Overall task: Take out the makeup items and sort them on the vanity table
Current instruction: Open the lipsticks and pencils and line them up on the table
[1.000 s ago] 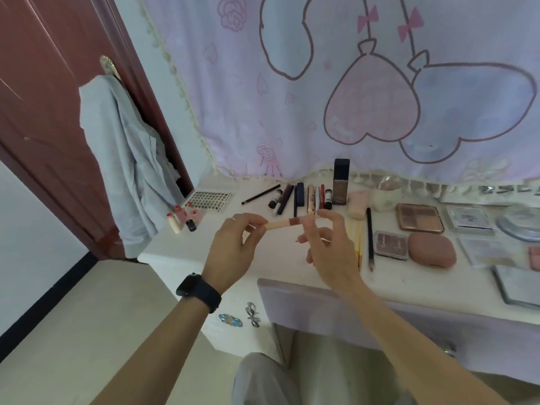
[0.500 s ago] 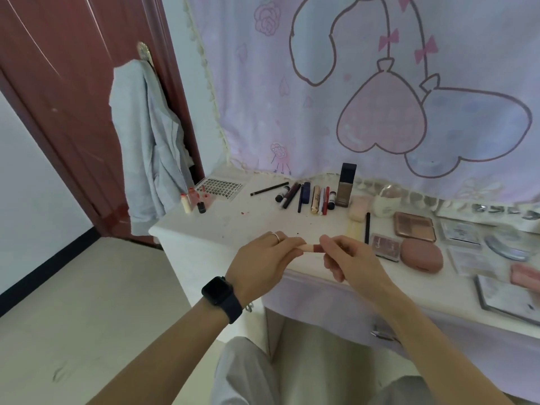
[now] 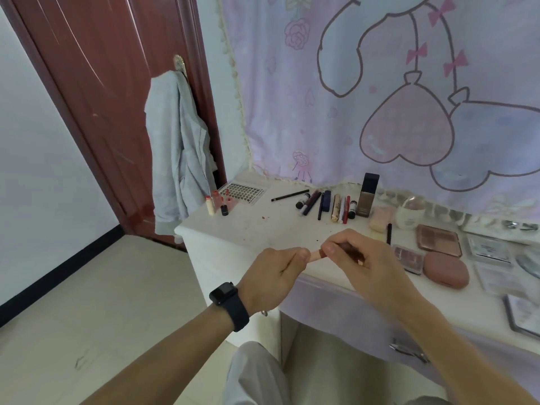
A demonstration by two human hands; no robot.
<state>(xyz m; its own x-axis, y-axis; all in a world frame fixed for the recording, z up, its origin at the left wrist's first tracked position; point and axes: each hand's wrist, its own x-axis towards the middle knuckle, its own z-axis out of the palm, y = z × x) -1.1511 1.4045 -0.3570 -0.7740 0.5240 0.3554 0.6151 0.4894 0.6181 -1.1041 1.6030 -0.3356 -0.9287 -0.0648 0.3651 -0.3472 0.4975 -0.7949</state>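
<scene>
Both hands hold one thin pink-and-brown lip pencil (image 3: pixel 317 255) over the front edge of the white vanity table (image 3: pixel 263 226). My left hand (image 3: pixel 273 277) pinches its pale pink end. My right hand (image 3: pixel 361 263) curls round its dark brown end. At the back of the table several pens, pencils and tubes (image 3: pixel 324 203) lie in a row beside a dark foundation bottle (image 3: pixel 368 195). Small lipsticks (image 3: pixel 217 203) stand at the left corner. Palettes (image 3: pixel 438 239) and a pink compact (image 3: pixel 445 268) lie to the right.
A sheet of nail stickers (image 3: pixel 244 190) lies at the far left corner. A grey garment (image 3: pixel 175 159) hangs on the red-brown door (image 3: pixel 102 83). A pink cartoon curtain (image 3: pixel 380 83) hangs behind the table. Flat cases (image 3: pixel 523 315) lie at the right edge.
My hands have come down and nearer to me with the pencil, and my right hand has closed further round its dark end. The camera has turned left.
</scene>
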